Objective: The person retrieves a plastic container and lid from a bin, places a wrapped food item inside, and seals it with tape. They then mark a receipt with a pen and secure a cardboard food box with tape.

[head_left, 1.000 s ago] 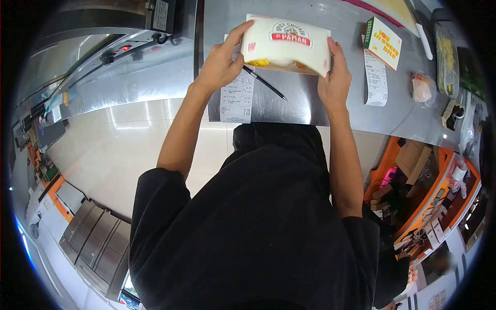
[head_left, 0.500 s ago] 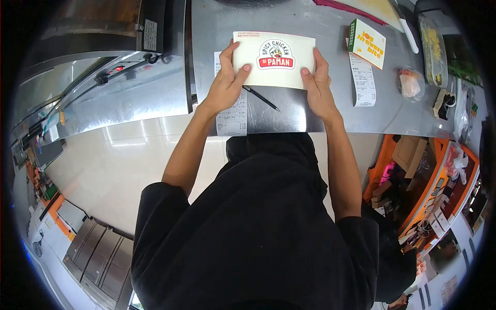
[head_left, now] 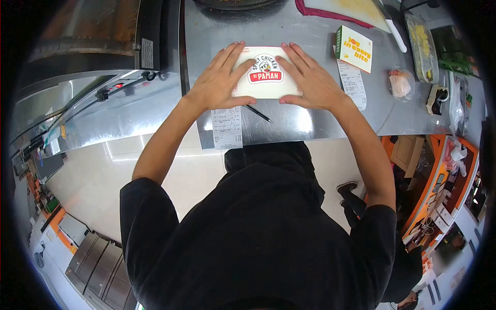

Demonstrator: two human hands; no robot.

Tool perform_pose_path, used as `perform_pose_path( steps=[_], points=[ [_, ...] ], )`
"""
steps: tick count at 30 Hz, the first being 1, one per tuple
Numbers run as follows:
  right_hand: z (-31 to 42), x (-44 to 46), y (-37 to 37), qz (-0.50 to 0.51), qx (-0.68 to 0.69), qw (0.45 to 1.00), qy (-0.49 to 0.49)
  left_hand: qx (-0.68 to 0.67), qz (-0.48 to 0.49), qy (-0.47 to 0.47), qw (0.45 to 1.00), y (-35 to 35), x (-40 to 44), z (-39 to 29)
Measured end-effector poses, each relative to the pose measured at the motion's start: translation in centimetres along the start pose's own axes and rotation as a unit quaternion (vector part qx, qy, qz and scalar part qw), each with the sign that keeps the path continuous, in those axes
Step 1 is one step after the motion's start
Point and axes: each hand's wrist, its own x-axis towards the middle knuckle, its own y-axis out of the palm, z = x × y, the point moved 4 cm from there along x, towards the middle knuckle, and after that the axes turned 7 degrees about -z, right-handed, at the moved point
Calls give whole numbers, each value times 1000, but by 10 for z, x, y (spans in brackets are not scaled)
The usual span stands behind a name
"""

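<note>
A white cardboard food box (head_left: 266, 92) printed "Spicy Chicken Di Paman" lies on the steel table between my hands. My left hand (head_left: 219, 77) grips its left part, fingers over the top and thumb along the near edge. My right hand (head_left: 314, 82) mirrors this on the right side, its thumb also at the near edge. Just below the box lies a black pen (head_left: 259, 114). A long printed receipt (head_left: 227, 130) reaches the table's front edge, partly covered by my left hand.
To the right stand a green, white and yellow box (head_left: 355, 49) and another receipt (head_left: 352, 85). Beyond are a knife (head_left: 397, 36), a cutting board (head_left: 356, 7), a plastic-wrapped item (head_left: 400, 87) and a clear container (head_left: 421, 46). Another person's shoe (head_left: 347, 188) shows behind at right.
The box has come down toward the table and looks smaller. My hands have shifted from holding its side edges to spreading over its top. A person's leg has appeared at right.
</note>
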Motion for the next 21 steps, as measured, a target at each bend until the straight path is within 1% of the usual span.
perform_pose_path(
  steps=[1,3,4,6,7,9,10,13,14,15,16,21],
  points=[
    [0,0,0,-2,-3,1000,-1,2,-2,2,1000,1,1,2],
    [2,0,3,14,-68,997,-26,34,-13,27,999,4,2,4],
    [3,0,2,11,-71,997,-26,36,-16,30,999,2,2,3],
    [6,2,1,7,-112,992,-62,73,-7,46,996,0,4,0],
    [6,2,0,4,-116,991,-60,75,-9,51,996,-3,5,0],
    [8,2,0,18,-122,990,-67,70,30,45,996,-2,4,2],
    [8,3,0,41,-116,991,-49,70,28,45,996,0,3,0],
    [13,1,4,25,-115,992,-42,78,28,58,995,4,0,-3],
    [14,0,3,26,-113,992,-42,38,31,39,998,5,-2,-3],
    [14,0,1,20,-82,996,-35,-2,33,20,999,6,-2,-2],
    [15,-1,-1,14,-52,998,-26,-2,34,20,999,5,-2,-3],
    [11,-1,7,-6,-22,999,-31,21,68,7,997,8,-1,-5]
  ],
)
